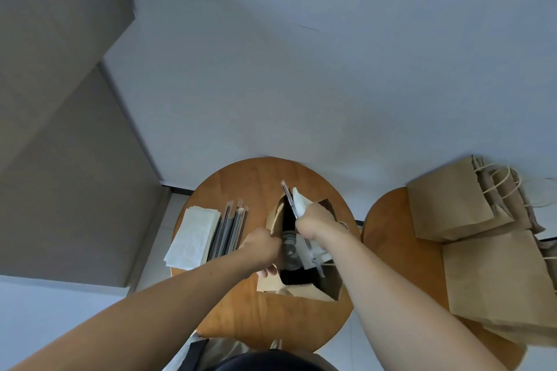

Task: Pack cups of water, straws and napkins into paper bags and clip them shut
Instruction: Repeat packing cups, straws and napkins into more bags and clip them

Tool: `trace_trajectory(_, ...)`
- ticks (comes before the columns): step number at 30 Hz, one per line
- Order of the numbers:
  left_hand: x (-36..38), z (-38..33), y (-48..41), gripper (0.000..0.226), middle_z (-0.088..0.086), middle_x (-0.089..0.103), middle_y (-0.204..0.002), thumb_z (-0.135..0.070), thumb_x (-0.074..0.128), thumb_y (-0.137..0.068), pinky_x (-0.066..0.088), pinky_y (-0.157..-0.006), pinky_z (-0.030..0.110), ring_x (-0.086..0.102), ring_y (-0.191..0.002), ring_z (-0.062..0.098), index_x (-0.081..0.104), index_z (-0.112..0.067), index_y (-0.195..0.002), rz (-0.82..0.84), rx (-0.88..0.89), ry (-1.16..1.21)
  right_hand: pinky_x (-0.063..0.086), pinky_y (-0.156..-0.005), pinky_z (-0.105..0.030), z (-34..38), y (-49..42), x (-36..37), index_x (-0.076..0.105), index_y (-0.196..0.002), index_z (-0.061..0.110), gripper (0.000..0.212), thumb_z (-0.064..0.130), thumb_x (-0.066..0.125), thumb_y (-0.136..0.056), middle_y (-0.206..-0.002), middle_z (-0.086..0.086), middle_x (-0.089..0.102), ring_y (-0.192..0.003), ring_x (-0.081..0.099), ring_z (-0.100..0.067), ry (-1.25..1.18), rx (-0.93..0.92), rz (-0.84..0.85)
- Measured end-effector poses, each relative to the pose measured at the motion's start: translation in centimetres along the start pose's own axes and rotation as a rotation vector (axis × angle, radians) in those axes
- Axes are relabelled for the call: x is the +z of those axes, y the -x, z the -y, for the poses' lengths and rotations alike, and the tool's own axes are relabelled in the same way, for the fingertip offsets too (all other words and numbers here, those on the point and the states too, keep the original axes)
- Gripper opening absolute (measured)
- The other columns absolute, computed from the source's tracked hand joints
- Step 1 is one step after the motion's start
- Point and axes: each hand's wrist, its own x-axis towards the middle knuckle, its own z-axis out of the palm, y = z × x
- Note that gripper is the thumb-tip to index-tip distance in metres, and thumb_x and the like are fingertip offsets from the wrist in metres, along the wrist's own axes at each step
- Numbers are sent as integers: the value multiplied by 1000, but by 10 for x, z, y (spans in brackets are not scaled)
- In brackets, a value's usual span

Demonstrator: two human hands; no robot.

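White wall (301,69) fills most of the view, grey panels (60,129) on the left. Two round wooden tables sit below it.

Right table (391,235): pile of flat brown paper bags (488,274) with twisted paper handles, overhanging its right edge.

Centre table (256,184): open paper bag (301,291) stands roughly mid-table, mouth facing up. Lidded cup (290,250) with a dark print sits inside it, toward the left wall. Can't tell the water level.

Napkin stack (193,235), white, lies at the table's left edge. Wrapped straws (230,226) lie in a row just beside it, between the stack and the bag.

Left hand (262,247): fingers curled round the bag's left rim, pulling that side outward; fingertips show below the rim on the outside.

Right hand (316,220): over the bag mouth, fist closed round a napkin (300,200) and a straw (287,196) together. Both stick out above the fist toward the wall. Their lower ends show below the hand, inside the bag, just right of the cup. Can't tell whether they touch the bag's bottom.

Both forearms are bare and come in from the bottom edge. No clip is on the open bag.
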Motion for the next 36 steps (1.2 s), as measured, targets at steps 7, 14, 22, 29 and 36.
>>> trace_trajectory(7,-1,0,0,29,17,72,-85,-25,38,-101,63,-71,36,74,-69,25,55,-5,-114,-21,16,-59,34,-51,-21,-57,16,-20,48,-83,21,19,24,64,-92,-79,2,53,-66,52,-11,274,-162,-30)
trace_trajectory(14,16,-15,5,31,13,74,-86,-20,37,-102,61,-71,32,72,-62,18,59,-4,-117,39,38,-123,49,-85,-37,-20,7,-44,54,-118,6,39,12,73,-84,-126,-10,57,-101,59,-28,-396,83,-12)
trace_trajectory(22,17,-10,6,29,12,70,-84,-20,38,-100,56,-56,23,69,-56,15,48,-4,-123,32,49,-70,56,-70,-27,-13,4,-70,61,-113,14,23,21,67,-92,-113,-3,67,-98,65,-20,-806,-193,-467)
trace_trajectory(29,18,-10,1,31,16,72,-91,-19,39,-100,59,-59,27,71,-60,18,53,-1,-120,38,44,-7,51,-60,-18,14,3,-56,61,-98,28,12,24,69,-89,-93,12,68,-83,69,-7,-1098,-262,-676)
trace_trajectory(36,19,-13,-1,36,16,75,-77,-20,37,-96,60,-71,39,68,-64,27,67,0,-94,34,44,49,56,-83,-42,12,-6,36,60,-103,18,12,23,62,-92,-100,0,68,-91,66,-25,-1187,150,-629)
